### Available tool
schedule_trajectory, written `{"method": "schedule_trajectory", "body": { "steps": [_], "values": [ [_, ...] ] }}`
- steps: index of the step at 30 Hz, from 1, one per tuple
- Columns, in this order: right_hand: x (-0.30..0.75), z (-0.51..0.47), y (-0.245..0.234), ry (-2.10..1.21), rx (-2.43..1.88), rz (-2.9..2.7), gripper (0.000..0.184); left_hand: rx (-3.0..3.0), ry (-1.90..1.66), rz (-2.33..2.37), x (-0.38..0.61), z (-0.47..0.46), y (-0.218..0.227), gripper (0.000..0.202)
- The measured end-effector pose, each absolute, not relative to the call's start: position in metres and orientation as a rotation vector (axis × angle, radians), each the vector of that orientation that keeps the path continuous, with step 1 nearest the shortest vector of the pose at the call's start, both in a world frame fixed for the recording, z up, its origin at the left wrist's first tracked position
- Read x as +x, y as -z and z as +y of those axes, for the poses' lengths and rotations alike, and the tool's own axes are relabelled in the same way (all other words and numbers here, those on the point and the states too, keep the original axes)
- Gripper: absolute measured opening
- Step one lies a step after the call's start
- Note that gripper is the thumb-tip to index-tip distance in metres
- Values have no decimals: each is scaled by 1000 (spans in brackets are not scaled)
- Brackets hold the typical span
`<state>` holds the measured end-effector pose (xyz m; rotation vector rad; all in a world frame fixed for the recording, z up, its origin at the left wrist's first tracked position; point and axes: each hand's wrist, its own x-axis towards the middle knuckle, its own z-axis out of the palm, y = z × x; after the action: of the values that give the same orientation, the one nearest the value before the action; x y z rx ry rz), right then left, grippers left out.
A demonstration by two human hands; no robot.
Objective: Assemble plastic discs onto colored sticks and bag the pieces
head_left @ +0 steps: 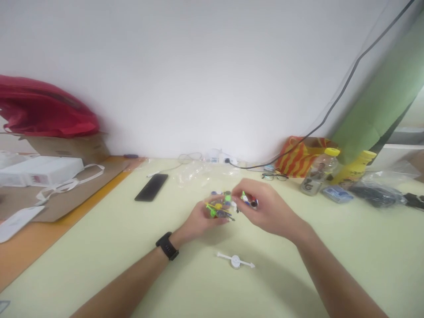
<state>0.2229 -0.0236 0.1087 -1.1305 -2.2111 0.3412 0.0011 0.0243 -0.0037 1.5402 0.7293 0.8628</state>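
A cluster of small colourful plastic pieces (pixel 218 208), with green, yellow, grey and white among them, rests in my left hand (pixel 198 219), whose fingers curl round it from the left and below. My right hand (pixel 261 203) is at the cluster's right side with thumb and forefinger pinched together; what lies between those fingertips is too small to make out. Blue, green and red bits show behind the right hand's curled fingers. Below both hands, a white plastic spinner arrow (pixel 235 261) lies flat on the pale table (pixel 185 282).
A black phone (pixel 151 187) lies to the left, near clear plastic wrapping (pixel 192 173). At the right stand a clear bottle (pixel 319 172), a yellow bottle (pixel 356 168) and a striped bag (pixel 294 157). Glasses (pixel 274 176) and a black cable (pixel 341 90) are by the wall.
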Motion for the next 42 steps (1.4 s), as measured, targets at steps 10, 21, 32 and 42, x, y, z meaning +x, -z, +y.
{"method": "schedule_trajectory", "body": {
  "steps": [10,21,32,42],
  "values": [
    [242,-103,-17,-866,-1512,-2266,16,1633,-756,813,-1,26,16,64],
    [256,-80,-76,-534,-1172,-1938,13,1646,-808,794,5,17,11,58],
    [211,-23,-117,-171,-914,-2072,13,1698,-816,828,8,14,10,56],
    [213,-5,-87,-163,-1032,-2166,14,1699,-790,768,8,13,3,55]
  ]
}}
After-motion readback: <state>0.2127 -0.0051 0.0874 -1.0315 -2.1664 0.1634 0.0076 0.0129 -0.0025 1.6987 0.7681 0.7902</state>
